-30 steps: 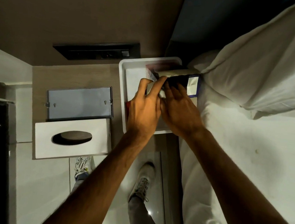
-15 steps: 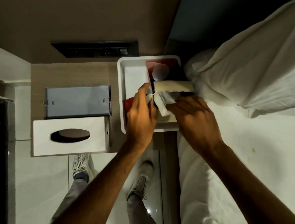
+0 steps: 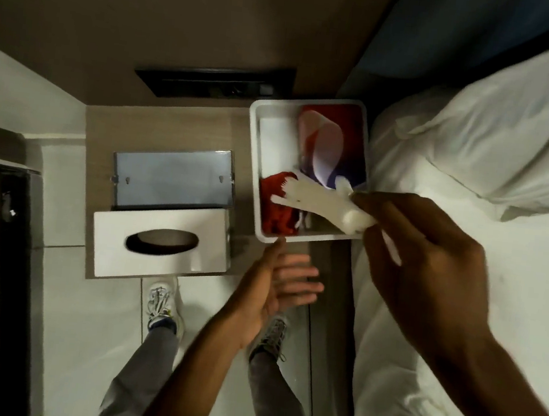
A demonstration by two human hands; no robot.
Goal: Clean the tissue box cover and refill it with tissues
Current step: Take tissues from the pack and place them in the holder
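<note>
On the wooden tabletop [image 3: 163, 120] beside the bed [image 3: 469, 230], we see the white tissue box cover [image 3: 159, 246] lying with its oval slot up and showing only darkness inside, so we judge it not yet refilled. Its grey metal base plate [image 3: 172, 177] lies detached just behind it, touching or nearly touching its far edge. Whether the cover has been wiped yet we cannot tell; it looks clean, but the light is dim.

To the right stands a white tray [image 3: 255, 157] holding a red-and-purple pack [image 3: 333, 146] at the far end and something red and crumpled [image 3: 278, 208] at the near end. Our right hand [image 3: 430, 270] hovers over the tray's near right corner, its fingers [image 3: 366, 204] pinching a white cloth or tissue wad [image 3: 321, 201]; which of the 2 we cannot say. Our left hand [image 3: 278, 283] hangs below the tray's near edge, fingers spread and empty.

We judge the wiping to be starting, with loading tissues and closing the plate left.

No brand, label or writing is legible anywhere; the pack's print is blurred.
</note>
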